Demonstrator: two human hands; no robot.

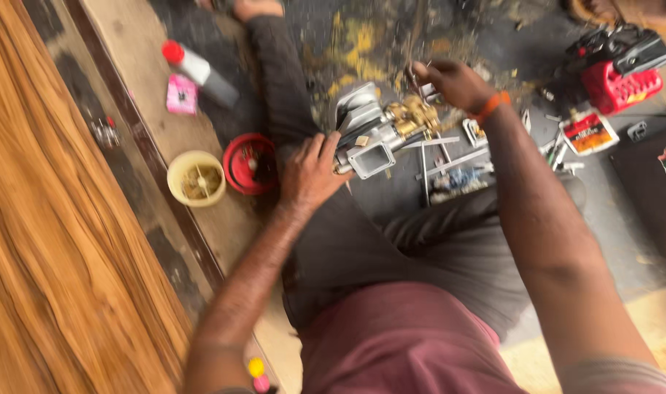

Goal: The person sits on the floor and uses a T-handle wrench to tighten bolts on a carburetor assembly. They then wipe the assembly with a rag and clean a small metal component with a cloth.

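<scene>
On lap — left hand [309, 171] fingers wrapped on pump body [373, 128] | right hand [450, 82] fingers pinched at its brass fitting [413, 117]

Stained concrete floor [391, 36] bearing a cream bowl [196, 177], red lid [250, 163], red-capped bottle [199, 72], pink packet [180, 95], loose tools [450, 171] (blurred), and red machine [619, 69].

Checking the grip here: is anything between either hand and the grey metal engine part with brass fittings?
Nothing visible. The left hand rests directly on the grey metal engine part with brass fittings at its near end; the right hand is at its brass top, though blur hides the exact contact.
</scene>
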